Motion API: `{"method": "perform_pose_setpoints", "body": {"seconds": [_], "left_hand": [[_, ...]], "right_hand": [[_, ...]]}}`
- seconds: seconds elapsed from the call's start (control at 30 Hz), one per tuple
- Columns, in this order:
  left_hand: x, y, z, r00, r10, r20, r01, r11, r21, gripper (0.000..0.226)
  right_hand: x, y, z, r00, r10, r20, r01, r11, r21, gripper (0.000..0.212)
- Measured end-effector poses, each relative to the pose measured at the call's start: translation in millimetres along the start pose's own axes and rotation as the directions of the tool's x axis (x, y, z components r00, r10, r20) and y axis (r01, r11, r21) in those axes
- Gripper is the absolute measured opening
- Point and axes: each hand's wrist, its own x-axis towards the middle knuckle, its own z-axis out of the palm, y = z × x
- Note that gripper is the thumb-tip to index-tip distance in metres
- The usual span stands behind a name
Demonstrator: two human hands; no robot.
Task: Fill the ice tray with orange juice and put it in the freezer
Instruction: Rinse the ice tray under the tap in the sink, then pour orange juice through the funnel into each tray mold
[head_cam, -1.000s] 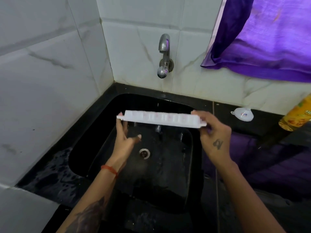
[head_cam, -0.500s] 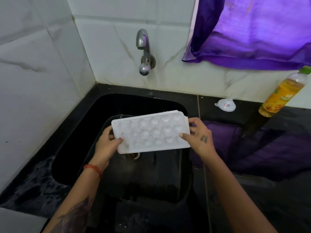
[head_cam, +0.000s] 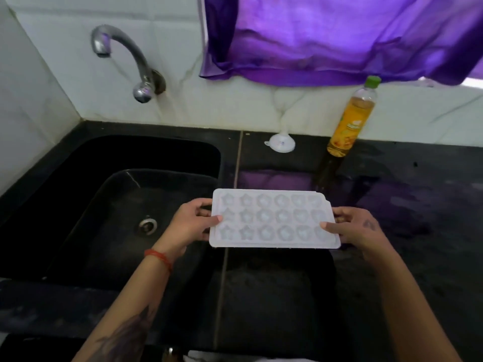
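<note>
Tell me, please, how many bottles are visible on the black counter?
1. The bottle with the green cap stands against the wall tiles, behind the ice tray and right of the white funnel. Others may be outside the view.

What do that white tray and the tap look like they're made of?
The ice tray looks like matte, slightly see-through white plastic: thin rim, moulded star-shaped cups. The tap looks like polished metal, probably chrome-plated; it mirrors the purple cloth.

ice tray (head_cam: 274, 219): translucent white, star and round moulds
bench (head_cam: 392, 231): glossy black
sink (head_cam: 109, 184): black
curtain (head_cam: 339, 40): purple
bottle (head_cam: 350, 121): orange, green cap
wristband (head_cam: 158, 256): red
</note>
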Motion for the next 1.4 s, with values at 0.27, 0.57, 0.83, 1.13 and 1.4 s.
{"method": "perform_pose_setpoints", "body": {"seconds": [0.27,0.57,0.83,1.13,1.4], "left_hand": [[-1.4,-23.1,71.5,0.987,-0.152,0.043,0.147,0.984,0.099,0.033],[18.1,5.4,95.6,0.958,0.234,-0.168,-0.065,0.742,0.667,0.048],[96.8,51.7,167.5,0.894,0.342,0.289,-0.437,0.523,0.732,0.068],[157.8,13.7,182.2,0.92,-0.064,0.386,-0.356,0.273,0.894,0.101],[164.5,6.3,184.0,0.92,-0.056,0.387,-0.364,0.239,0.9,0.101]], "right_hand": [[-6.3,64.8,-46.7,0.988,0.143,0.06,-0.143,0.99,-0.006,0.041],[9.5,61.1,-58.6,0.991,0.124,0.058,-0.123,0.992,-0.022,0.048],[97.7,-18.7,-77.1,0.992,-0.078,-0.099,0.071,0.995,-0.071,0.066],[230.2,-91.6,-77.3,0.925,-0.116,-0.362,0.12,0.993,-0.011,0.109],[251.2,-87.3,-66.1,0.853,-0.162,-0.496,0.125,0.986,-0.108,0.079]]}}
